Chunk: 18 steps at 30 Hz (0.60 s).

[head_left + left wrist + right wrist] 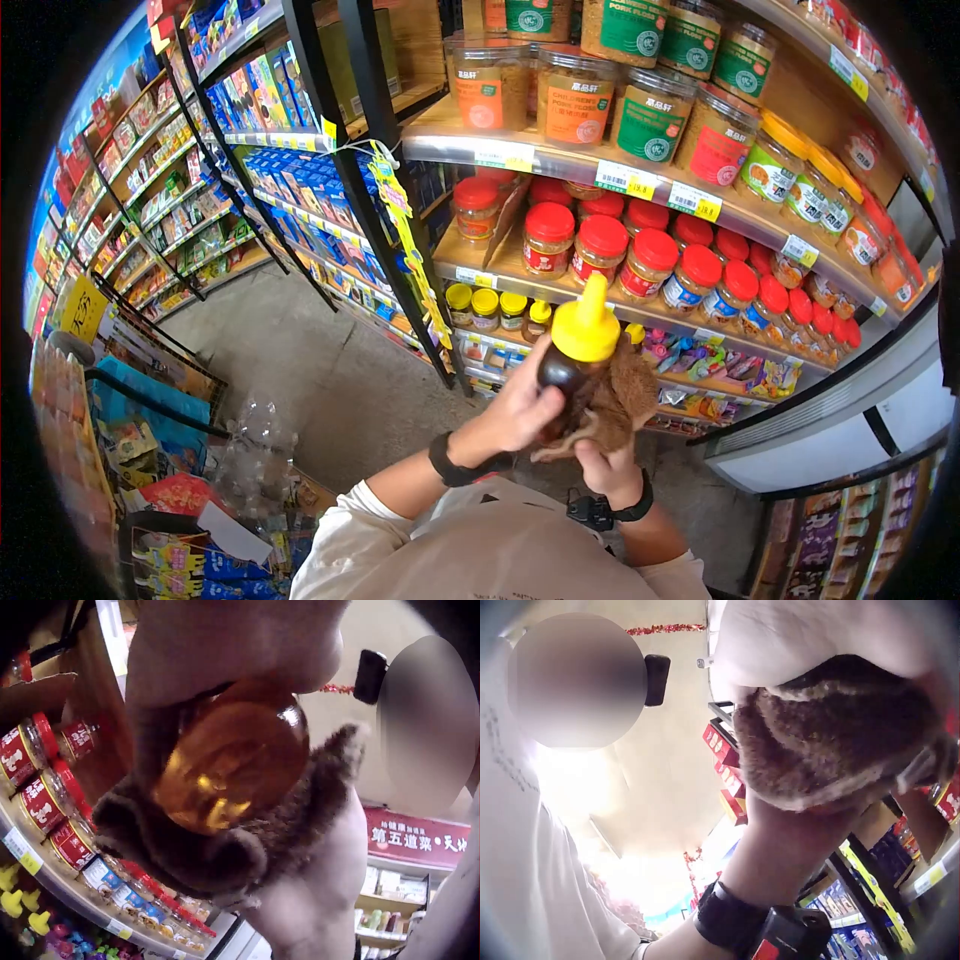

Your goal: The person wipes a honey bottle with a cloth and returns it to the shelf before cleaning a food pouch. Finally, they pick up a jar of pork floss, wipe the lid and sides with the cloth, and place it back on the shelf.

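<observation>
My left hand [520,408] grips a squeeze bottle of dark amber liquid [562,385], with its yellow nozzle cap [586,328] pointing up and away from me. The bottle's rounded amber base [232,761] shows in the left wrist view. My right hand [606,470] holds a fuzzy brown cloth [632,385] against the bottle's right side. In the left wrist view folds of the cloth [217,859] wrap close under the bottle. The right wrist view has the cloth [832,742] bunched below the right hand [817,637], its fingertips hidden.
A shelf ahead carries rows of red-lidded jars [603,245], with tubs of pork floss [578,100] above. Yellow-capped jars [485,308] stand on a lower shelf. A black shelf post [385,210] rises at left, beside the aisle floor [290,345]. A white cabinet [830,440] stands right.
</observation>
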Available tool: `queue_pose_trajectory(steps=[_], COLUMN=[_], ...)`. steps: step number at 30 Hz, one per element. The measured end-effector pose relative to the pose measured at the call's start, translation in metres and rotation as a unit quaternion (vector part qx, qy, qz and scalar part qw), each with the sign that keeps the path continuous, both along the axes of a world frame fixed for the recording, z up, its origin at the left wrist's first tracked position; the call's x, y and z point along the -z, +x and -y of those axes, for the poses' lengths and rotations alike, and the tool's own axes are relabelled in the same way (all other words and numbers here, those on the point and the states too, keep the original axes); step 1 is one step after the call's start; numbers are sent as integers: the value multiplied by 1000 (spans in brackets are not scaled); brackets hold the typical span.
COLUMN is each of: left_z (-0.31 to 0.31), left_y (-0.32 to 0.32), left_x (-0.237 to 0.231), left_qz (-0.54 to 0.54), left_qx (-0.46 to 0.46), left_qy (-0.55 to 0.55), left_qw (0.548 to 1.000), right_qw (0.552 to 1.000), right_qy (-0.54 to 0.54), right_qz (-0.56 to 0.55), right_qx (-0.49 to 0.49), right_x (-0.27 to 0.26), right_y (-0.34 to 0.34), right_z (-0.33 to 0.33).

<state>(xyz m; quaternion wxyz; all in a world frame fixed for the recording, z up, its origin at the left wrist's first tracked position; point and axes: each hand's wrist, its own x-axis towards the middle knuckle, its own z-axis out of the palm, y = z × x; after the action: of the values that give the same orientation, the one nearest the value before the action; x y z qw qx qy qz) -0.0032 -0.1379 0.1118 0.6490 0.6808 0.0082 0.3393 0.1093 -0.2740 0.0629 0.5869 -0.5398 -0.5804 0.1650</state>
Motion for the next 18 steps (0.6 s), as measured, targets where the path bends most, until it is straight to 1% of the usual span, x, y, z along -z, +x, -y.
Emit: queue_pose_trajectory(steps=[1, 2, 3, 4, 5, 6, 7, 8, 10, 11, 12, 14, 15, 17, 18], left_z=[5, 9, 10, 11, 14, 18, 23, 27, 34, 37, 37, 33, 28, 13, 9], left_y=[3, 4, 2, 0, 1, 3, 4, 4, 3, 3, 2, -1, -2, -1, 0], left_x=[10, 9, 9, 9, 13, 20, 25, 28, 30, 28, 26, 22, 23, 33, 36], left_qz=[-10, -19, -36, -53, -54, -43, -31, -32, -41, -40, -41, -73, -73, -67, -66], left_qx=[-11, -13, 11, 35, 38, 52, 68, 72, 0, -19, -15, -38, -35, -6, -6], left_qy=[17, 48, 38, 27, 29, 6, -18, -15, 95, 109, 109, 155, 156, 194, 198], left_qw=[1000, 999, 999, 998, 997, 998, 997, 997, 995, 993, 993, 984, 984, 979, 978], right_qw=[1000, 999, 1000, 1000, 998, 997, 998, 998, 991, 992, 992, 992, 992, 973, 973], right_qy=[-4, -6, -8, -6, -3, 0, 3, 6, 16, 37, 37, 38, 39, 40, 44], right_qz=[14, 30, -28, -29, -53, -78, -60, -61, -126, -108, -109, -117, -117, -225, -223], right_qx=[7, 15, 6, 9, 14, 19, 21, 25, 37, 44, 48, 34, 36, 45, 44], right_x=[-15, -27, -26, -25, -23, -19, -10, -6, -2, -3, -6, -13, -6, 16, 17], right_y=[-4, -10, -11, -12, -12, -12, -7, -5, -3, -2, -1, -1, -1, 2, 5], right_z=[-4, -9, -10, -10, -11, -11, -8, -7, -3, -2, 0, 4, 6, 9, 9])
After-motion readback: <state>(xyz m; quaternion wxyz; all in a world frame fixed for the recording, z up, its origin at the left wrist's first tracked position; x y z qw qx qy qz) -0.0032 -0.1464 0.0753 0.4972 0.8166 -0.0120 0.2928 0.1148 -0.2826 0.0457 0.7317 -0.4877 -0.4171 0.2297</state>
